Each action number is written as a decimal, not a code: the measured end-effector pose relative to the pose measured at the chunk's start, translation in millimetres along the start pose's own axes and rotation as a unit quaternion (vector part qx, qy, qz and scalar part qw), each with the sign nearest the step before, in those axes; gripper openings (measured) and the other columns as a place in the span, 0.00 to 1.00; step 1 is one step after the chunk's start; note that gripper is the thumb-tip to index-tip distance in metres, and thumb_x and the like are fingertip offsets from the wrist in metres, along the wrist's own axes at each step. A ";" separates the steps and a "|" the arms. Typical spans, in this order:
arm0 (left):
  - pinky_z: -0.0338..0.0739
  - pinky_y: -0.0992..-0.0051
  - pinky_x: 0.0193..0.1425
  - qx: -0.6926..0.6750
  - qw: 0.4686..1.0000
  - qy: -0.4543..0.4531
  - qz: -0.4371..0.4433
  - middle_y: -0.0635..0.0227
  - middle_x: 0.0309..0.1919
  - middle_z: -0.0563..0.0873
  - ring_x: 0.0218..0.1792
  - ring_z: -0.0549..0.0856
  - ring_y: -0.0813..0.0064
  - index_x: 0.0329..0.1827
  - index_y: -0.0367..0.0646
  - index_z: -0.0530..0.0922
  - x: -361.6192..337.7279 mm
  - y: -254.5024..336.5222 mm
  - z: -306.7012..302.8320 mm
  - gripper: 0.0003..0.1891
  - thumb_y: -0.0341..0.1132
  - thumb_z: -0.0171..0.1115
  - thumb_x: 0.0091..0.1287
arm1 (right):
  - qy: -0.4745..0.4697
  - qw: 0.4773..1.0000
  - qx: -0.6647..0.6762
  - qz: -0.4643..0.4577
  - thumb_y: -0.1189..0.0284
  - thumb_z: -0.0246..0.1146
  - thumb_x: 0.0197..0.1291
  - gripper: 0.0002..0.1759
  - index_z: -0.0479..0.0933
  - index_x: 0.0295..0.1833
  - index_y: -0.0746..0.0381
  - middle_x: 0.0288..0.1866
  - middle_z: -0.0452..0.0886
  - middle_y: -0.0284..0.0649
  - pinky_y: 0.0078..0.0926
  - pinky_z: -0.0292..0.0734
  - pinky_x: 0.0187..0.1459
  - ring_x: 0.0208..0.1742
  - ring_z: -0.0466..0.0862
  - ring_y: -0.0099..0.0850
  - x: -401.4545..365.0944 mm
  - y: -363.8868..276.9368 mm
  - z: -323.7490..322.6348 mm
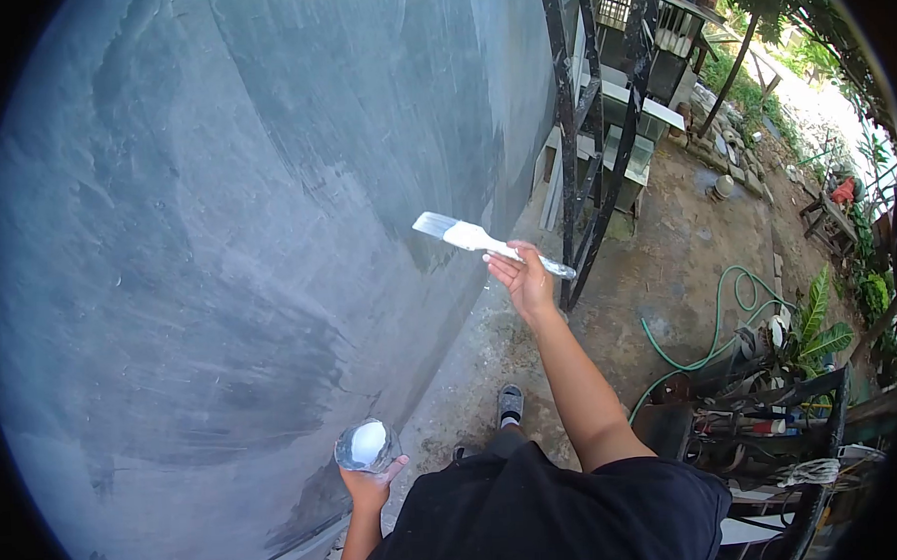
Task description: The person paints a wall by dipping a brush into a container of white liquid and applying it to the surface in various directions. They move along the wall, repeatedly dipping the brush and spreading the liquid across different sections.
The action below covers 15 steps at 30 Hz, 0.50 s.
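My right hand (524,277) holds a paintbrush (465,235) by its handle, between thumb and fingers. The brush points left, its bristles and ferrule coated white, close in front of a grey wall (265,208). Whether the bristles touch the wall I cannot tell. Low down, my left hand (370,481) is wrapped round the underside of a clear round container (368,446) with white paint inside, beside the wall's lower part. Darker and lighter grey streaks cover the wall.
A dark metal ladder-like frame (602,123) stands beyond my right hand. A green hose (716,340) curls on the ground at right, near a leafy plant (821,324) and piled clutter. My sandalled foot (511,402) is below on concrete.
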<state>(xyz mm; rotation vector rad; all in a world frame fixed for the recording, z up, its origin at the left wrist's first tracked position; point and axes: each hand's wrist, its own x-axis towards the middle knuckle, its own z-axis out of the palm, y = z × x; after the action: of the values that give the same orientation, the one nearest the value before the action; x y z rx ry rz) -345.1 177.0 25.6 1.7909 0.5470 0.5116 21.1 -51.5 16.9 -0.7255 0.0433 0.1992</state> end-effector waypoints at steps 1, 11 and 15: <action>0.80 0.68 0.59 -0.001 1.000 0.004 -0.002 0.65 0.49 0.88 0.49 0.87 0.70 0.57 0.35 0.80 1.2 -2.5 3.6 0.38 0.28 0.89 0.39 | 0.042 0.998 -0.025 0.039 0.66 0.55 0.74 0.16 0.73 0.58 0.66 0.54 0.83 0.62 0.42 0.87 0.57 0.53 0.90 0.50 -6.1 9.8 -25.4; 0.79 0.67 0.60 0.020 0.999 -0.016 -0.038 0.64 0.50 0.86 0.51 0.85 0.68 0.61 0.36 0.71 41.8 -9.7 58.2 0.44 0.32 0.91 0.41 | 0.118 0.889 -0.325 0.299 0.71 0.61 0.69 0.17 0.78 0.58 0.70 0.44 0.87 0.53 0.36 0.91 0.45 0.43 0.91 0.40 -74.9 68.2 -247.3; 0.79 0.67 0.60 0.043 0.999 0.002 -0.022 0.64 0.51 0.86 0.51 0.85 0.68 0.60 0.36 0.73 68.1 -7.9 107.1 0.43 0.31 0.91 0.41 | -0.026 0.905 -0.074 0.417 0.71 0.56 0.70 0.22 0.73 0.66 0.71 0.53 0.86 0.52 0.41 0.82 0.65 0.56 0.88 0.44 -17.5 68.5 -283.5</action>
<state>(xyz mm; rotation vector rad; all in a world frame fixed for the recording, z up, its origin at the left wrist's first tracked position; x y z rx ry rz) -228.0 138.6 -6.0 1.8565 0.6174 0.4669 -1.0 -192.3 -238.2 -0.8188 0.2941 1.0538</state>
